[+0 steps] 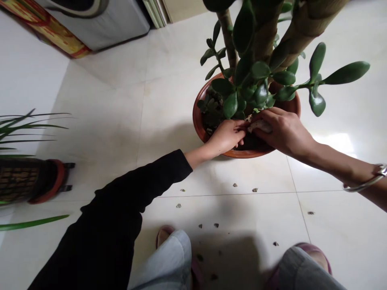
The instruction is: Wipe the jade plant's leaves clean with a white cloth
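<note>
A jade plant with thick stems and glossy leaves grows in a round reddish-brown pot on the floor. Over the pot's near side, my right hand is closed around a pale, whitish lump whose kind I cannot make out. From the left, my left hand reaches over the rim, its fingers stretched toward the lump and some bent under. Its fingertips are close to the lump; whether they touch it is unclear. Dark soil shows beneath the hands. Low leaves partly hide the pot's middle.
Small dark bits lie scattered on the pale tiled floor near my feet. At the left stands another potted plant with long narrow leaves. A grey-covered appliance is at the back left.
</note>
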